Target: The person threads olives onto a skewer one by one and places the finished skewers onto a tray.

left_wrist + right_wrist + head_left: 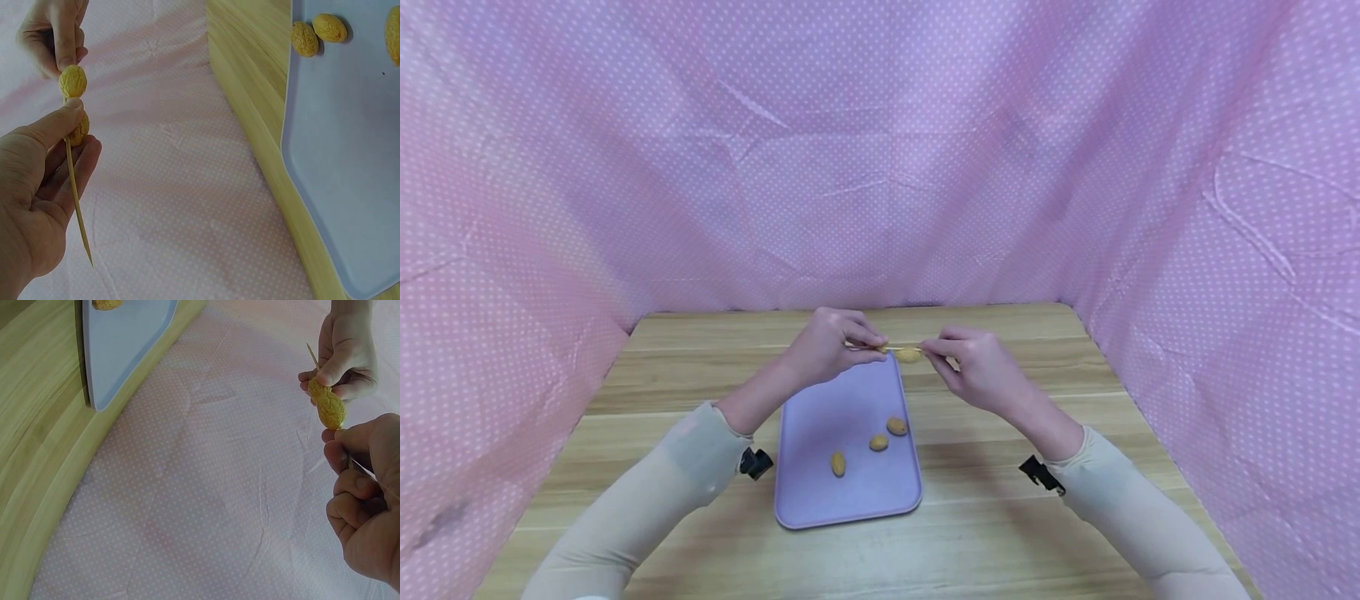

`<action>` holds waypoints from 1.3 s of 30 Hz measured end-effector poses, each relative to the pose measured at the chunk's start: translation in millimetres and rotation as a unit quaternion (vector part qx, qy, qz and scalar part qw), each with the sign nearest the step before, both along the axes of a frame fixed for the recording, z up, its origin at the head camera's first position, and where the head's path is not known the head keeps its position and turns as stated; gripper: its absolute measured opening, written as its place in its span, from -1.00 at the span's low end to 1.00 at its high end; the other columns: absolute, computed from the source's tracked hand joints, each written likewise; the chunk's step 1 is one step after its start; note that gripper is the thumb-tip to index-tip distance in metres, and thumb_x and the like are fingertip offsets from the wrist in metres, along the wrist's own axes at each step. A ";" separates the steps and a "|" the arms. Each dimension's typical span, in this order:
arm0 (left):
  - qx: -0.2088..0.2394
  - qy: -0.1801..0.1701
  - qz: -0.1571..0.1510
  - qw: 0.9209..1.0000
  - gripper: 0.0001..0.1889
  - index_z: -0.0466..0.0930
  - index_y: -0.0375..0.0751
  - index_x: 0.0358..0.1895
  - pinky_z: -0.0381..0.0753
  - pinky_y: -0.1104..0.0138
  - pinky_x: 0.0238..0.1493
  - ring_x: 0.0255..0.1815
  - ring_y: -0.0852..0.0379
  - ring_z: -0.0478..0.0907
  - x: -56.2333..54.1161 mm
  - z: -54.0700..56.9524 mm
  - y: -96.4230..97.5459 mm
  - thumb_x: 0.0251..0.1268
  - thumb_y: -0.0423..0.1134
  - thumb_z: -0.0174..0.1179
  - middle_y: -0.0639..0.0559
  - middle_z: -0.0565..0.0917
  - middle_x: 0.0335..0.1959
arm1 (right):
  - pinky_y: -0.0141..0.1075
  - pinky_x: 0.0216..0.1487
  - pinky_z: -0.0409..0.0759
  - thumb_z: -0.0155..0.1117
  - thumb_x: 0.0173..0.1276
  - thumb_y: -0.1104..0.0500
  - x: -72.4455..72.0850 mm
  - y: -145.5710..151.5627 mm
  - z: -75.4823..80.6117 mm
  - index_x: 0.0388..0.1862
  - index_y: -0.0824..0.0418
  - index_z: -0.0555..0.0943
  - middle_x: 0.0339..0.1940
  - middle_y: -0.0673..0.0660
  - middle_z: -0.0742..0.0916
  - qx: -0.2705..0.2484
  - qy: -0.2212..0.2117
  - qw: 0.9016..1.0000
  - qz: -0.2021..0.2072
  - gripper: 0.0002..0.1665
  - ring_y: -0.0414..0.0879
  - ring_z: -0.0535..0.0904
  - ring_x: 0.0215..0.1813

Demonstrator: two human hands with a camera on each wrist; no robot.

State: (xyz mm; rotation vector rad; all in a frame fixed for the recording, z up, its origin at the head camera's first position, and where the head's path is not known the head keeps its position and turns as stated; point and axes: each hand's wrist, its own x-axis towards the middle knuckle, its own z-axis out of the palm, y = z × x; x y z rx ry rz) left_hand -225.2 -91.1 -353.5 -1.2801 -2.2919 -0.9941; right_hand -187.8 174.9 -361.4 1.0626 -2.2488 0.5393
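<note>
Both hands are raised over the far end of the tray, joined by a thin wooden skewer [77,200]. My left hand [838,343] pinches a wrinkled yellow dried fruit [80,130] between thumb and fingers, right beside the skewer. A second dried fruit [331,412] sits along the skewer between the two hands. With thumb and index finger, my right hand [981,367] grips the skewer's other end, close against that second fruit. The skewer's pointed end sticks out past the left hand in the left wrist view.
A light purple rectangular tray [850,500] lies on the wooden table [985,542]. On it are three loose dried fruits: one near the right rim [897,426], one beside it [878,442] and one further left [838,464]. Pink dotted cloth [887,167] surrounds the table.
</note>
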 end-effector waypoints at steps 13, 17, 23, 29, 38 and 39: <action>-0.001 -0.007 0.004 1.000 -0.79 0.88 -0.29 -0.17 0.76 0.50 -0.35 -0.36 0.10 0.80 0.3 -2.8 3.6 0.11 -0.37 0.61 -0.09 0.87 -0.27 | -0.44 -0.52 0.56 0.52 0.32 0.36 -0.1 -2.9 -3.0 -0.19 0.25 0.86 -0.49 0.03 0.72 -0.001 0.005 1.000 0.006 -0.89 -0.22 0.53 -0.54; -0.002 -0.016 0.007 1.000 -0.78 0.88 -0.28 -0.16 0.77 0.51 -0.33 -0.34 0.10 0.81 0.7 -4.1 4.3 0.11 -0.37 0.62 -0.09 0.87 -0.26 | -0.45 -0.53 0.54 0.52 0.32 0.37 0.4 -2.9 -3.8 -0.18 0.26 0.86 -0.49 0.04 0.71 0.000 -0.001 1.000 0.007 -0.88 -0.20 0.53 -0.55; -0.004 -0.018 0.015 1.000 -0.78 0.88 -0.28 -0.16 0.83 0.42 -0.22 -0.30 0.08 0.82 0.8 -4.6 6.1 0.12 -0.35 0.62 -0.07 0.86 -0.28 | -0.45 -0.53 0.55 0.52 0.31 0.38 -0.5 -1.0 -3.9 -0.18 0.28 0.86 -0.50 0.04 0.71 -0.007 -0.001 1.000 0.009 -0.88 -0.23 0.52 -0.55; 0.006 0.038 0.036 0.999 -0.73 0.88 -0.27 -0.12 0.86 0.26 -0.04 -0.14 -0.01 0.84 -0.1 -1.1 7.2 0.11 -0.30 0.64 -0.10 0.88 -0.17 | -0.42 -0.54 0.57 0.51 0.29 0.41 -6.1 9.0 -2.3 -0.22 0.29 0.85 -0.49 0.07 0.75 -0.018 0.010 1.000 0.008 -0.89 -0.26 0.52 -0.54; -0.002 0.030 0.036 0.999 -0.76 0.88 -0.24 -0.12 0.87 0.23 -0.06 -0.11 0.00 0.84 5.5 -10.5 6.5 0.15 -0.29 0.61 -0.09 0.88 -0.16 | -0.22 -0.48 0.66 0.49 0.28 0.43 -11.0 37.9 3.1 -0.23 0.31 0.84 -0.46 0.12 0.80 -0.009 0.019 0.999 -0.046 -0.89 -0.12 0.62 -0.50; -0.006 0.021 0.032 0.999 -0.77 0.88 -0.24 -0.12 0.87 0.25 -0.07 -0.12 0.01 0.84 6.0 -14.9 7.3 0.16 -0.30 0.60 -0.09 0.88 -0.16 | -0.20 -0.47 0.68 0.49 0.28 0.44 -10.9 40.3 3.7 -0.23 0.31 0.83 -0.45 0.12 0.80 -0.008 0.020 0.999 -0.048 -0.88 -0.11 0.63 -0.49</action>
